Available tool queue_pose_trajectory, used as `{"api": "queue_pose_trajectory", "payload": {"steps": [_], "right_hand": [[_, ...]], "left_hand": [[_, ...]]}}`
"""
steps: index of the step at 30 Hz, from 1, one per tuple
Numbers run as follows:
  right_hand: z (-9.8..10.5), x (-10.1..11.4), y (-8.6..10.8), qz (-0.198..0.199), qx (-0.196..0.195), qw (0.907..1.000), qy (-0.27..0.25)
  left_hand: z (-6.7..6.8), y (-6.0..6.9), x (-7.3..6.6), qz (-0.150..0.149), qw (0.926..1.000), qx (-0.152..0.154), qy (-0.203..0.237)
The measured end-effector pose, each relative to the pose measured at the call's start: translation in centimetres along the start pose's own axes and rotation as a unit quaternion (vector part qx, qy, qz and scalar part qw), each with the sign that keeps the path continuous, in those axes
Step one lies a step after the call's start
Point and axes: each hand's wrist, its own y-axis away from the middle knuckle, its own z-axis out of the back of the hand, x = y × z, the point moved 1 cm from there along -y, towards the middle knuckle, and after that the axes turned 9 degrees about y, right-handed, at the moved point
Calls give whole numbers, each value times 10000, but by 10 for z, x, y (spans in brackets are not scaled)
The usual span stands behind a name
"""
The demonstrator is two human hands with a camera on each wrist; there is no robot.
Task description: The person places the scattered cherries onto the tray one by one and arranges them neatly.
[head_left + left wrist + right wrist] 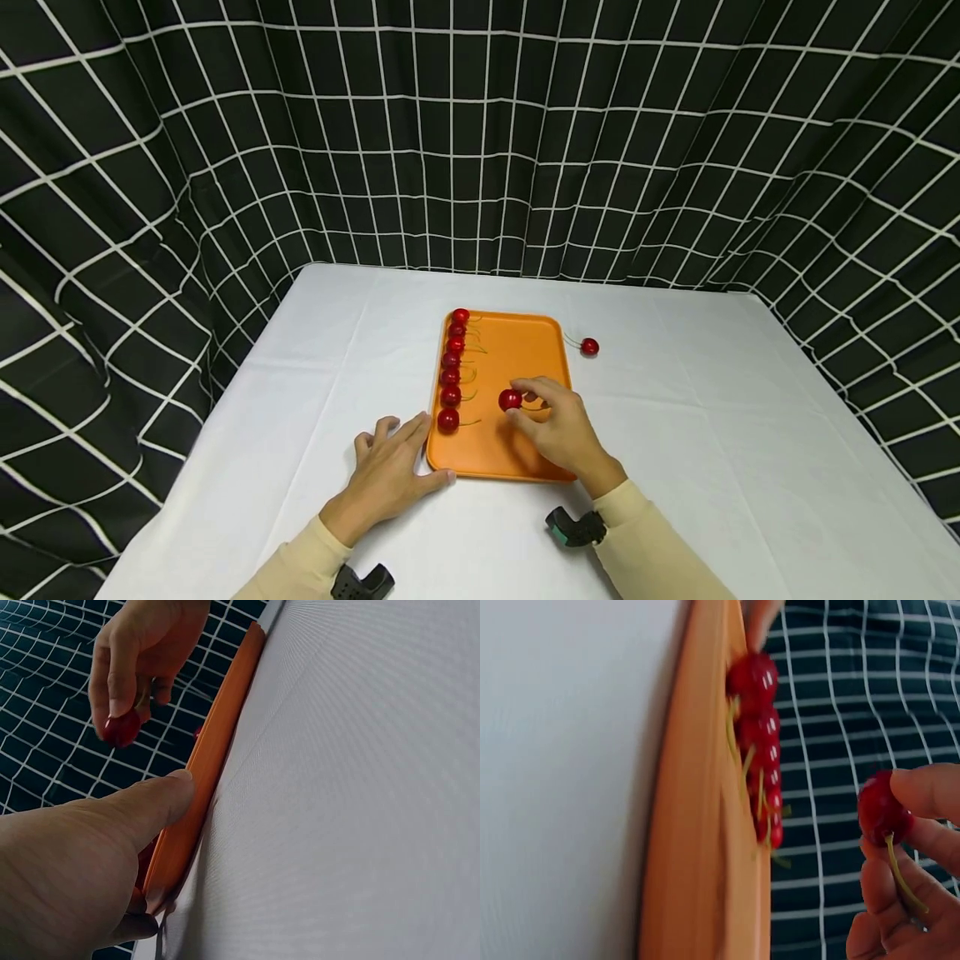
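Observation:
An orange tray (480, 461) lies on the white-covered table, with a column of several red cherries (451, 396) along its left side, their stems mostly pointing right. Above the tray's middle, my right hand (562, 425) pinches one cherry (510, 400) between thumb and fingertips. The right wrist view shows that held cherry (881, 806) with its green stem (901, 877) hanging toward the palm. My left hand (386, 477) touches the tray's near left corner, its thumb (161, 799) laid against the orange rim in the left wrist view.
One more cherry (590, 347) lies on the white tablecloth (675, 400), just right of the tray's far right corner. A black curtain with a white grid (480, 150) surrounds the table at the back and both sides.

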Motion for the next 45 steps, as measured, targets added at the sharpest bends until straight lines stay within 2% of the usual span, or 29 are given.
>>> {"api": "queue_pose_trajectory", "payload": {"steps": [8,14,31,40,45], "right_hand": [[-28,28,-5,457,718,9962,-166],[-42,39,-3,680,864,9938,-155],[-58,50,-1,341,1485,9881,197],[-63,50,1,405,1660,9836,572],[-65,50,0,461,1576,9841,677]], "left_hand": [[0,-1,2,31,10000,12,-70],[-1,-1,2,-30,10000,5,-91],[-1,-1,1,-53,9999,20,-119],[-1,-1,1,-24,9999,49,-100],[-1,-1,1,-33,9999,41,-100]]}}
